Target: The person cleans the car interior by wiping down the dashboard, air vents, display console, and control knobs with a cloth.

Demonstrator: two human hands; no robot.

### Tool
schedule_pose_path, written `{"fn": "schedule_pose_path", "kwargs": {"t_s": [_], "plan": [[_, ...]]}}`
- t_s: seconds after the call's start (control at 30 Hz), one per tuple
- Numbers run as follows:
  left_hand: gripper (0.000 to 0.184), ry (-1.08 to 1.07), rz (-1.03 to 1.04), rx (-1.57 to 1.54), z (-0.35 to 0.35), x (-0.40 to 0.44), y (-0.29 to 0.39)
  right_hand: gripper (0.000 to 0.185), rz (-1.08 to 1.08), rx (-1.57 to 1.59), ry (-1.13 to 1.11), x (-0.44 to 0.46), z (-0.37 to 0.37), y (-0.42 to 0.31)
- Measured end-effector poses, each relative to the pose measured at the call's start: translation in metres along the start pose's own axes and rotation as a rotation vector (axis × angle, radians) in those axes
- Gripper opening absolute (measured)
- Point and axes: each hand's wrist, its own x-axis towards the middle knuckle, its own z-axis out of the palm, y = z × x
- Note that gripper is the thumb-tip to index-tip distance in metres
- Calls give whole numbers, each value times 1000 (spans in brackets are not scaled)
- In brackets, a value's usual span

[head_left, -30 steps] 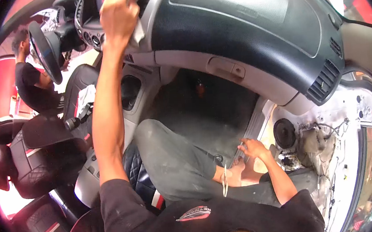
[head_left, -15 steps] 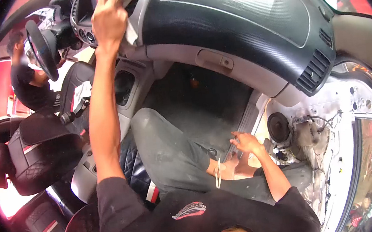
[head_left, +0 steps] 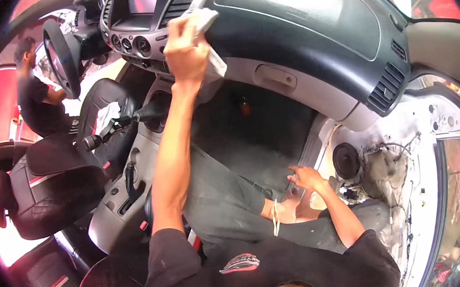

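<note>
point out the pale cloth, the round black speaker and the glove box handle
pale cloth (head_left: pixel 217 65): head view, on the loose part beside the left hand (head_left: pixel 186 53)
round black speaker (head_left: pixel 346 159): head view, on the middle of its face
glove box handle (head_left: pixel 273 75): head view, on its front

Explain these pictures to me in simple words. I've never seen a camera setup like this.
There is no machine here, just two bare hands. One head-worn camera takes every picture, looking forward and down inside a car. Its wide lens curves everything.

The left hand holds a pale cloth at the dashboard. The right hand holds nothing that I can see; it is low, near the door with its round speaker.

Something white lies on the far seat. Beyond the steering wheel is another person.
</note>
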Motion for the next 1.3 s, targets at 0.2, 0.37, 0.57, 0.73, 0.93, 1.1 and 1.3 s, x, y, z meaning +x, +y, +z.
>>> {"fn": "schedule_pose_path", "kwargs": {"t_s": [0.2, 0.37, 0.57, 0.73, 0.93, 1.1, 1.3], "plan": [[35, -75, 44, 139, 13, 37, 6, 61, -35, -27, 4, -6, 6, 1], [41, -93, 93, 142, -8, -19, 4, 60, -69, -68, 62, -5, -1, -7], [42, -39, 35, 249, 15, 14, 14, 59, -41, -48, 24, -9, -5, -19], [26, -34, -181, 299, 54, 41, 67, 59, -54, -82, 23, -8, 3, -20], [23, -2, 161, -298, 85, -28, 211, 54, -144, -68, 44, -4, 10, -39], [27, -24, 41, 185, 56, 12, 84, 57, -76, -6, -23, -31, 7, -21], [35, -184, -201, 323, 59, 36, 95, 53, -304, 79, 329, -20, -19, -31]]}}
